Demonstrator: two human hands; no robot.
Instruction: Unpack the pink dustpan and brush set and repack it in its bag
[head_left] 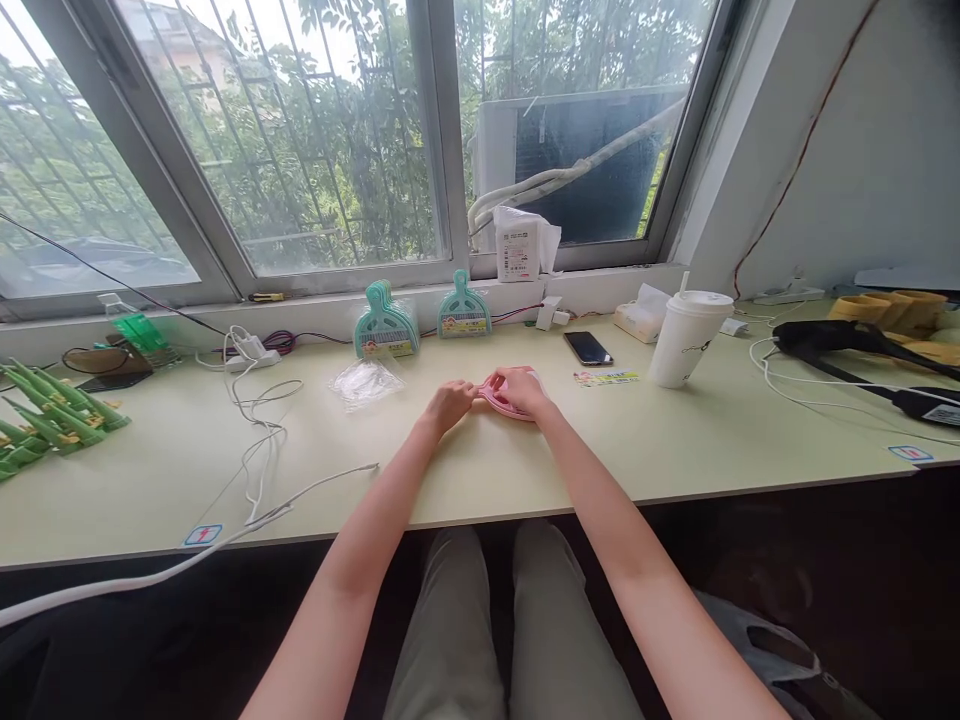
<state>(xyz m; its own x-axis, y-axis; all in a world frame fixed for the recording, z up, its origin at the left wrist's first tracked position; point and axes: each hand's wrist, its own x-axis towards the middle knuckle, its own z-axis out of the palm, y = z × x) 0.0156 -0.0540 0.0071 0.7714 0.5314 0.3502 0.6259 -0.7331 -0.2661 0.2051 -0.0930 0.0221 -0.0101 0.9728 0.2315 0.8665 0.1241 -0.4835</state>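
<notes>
A small pink dustpan [513,411] lies on the table in front of me, its handle towards the left. My left hand [451,404] is closed round the handle end. Over the pan part rests my right hand [523,389], fingers bent and gripping it, so much of its surface is hidden. Green mini dustpan-and-brush sets [385,322] with printed labels stand in clear wrapping against the sill, and another green set [463,308] is to their right. Crumpled clear plastic bags [366,382] lie left of my hands. A colourful label card [606,378] is on the right.
A phone [589,348], a white lidded cup [686,340] with a straw and a tissue pack [639,316] stand to the right. White cables [262,440] trail across the left side and over the front edge. Black straps [840,350] lie far right, green pointed pieces [56,410] far left.
</notes>
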